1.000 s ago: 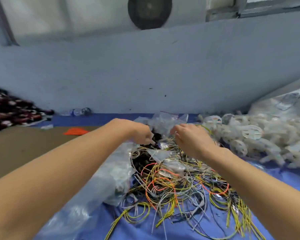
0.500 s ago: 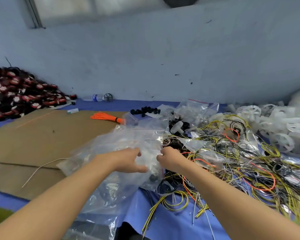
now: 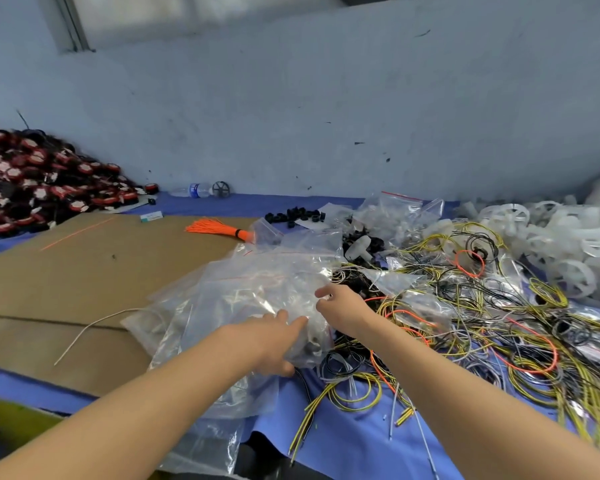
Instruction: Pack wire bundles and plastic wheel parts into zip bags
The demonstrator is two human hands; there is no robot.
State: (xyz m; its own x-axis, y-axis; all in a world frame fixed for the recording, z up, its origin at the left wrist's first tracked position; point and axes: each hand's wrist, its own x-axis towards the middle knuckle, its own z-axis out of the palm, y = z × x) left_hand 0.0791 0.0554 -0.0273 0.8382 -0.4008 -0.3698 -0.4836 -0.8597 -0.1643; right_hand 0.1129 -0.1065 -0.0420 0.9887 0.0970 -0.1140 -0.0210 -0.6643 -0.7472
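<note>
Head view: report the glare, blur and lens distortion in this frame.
Head view: glare streaks on the clear zip bags under the left hand and right hand; wide-angle bending curves the wall and stretches the forearms at the bottom; the white wheel parts at right look soft; lighting is even, shadows faint.
</note>
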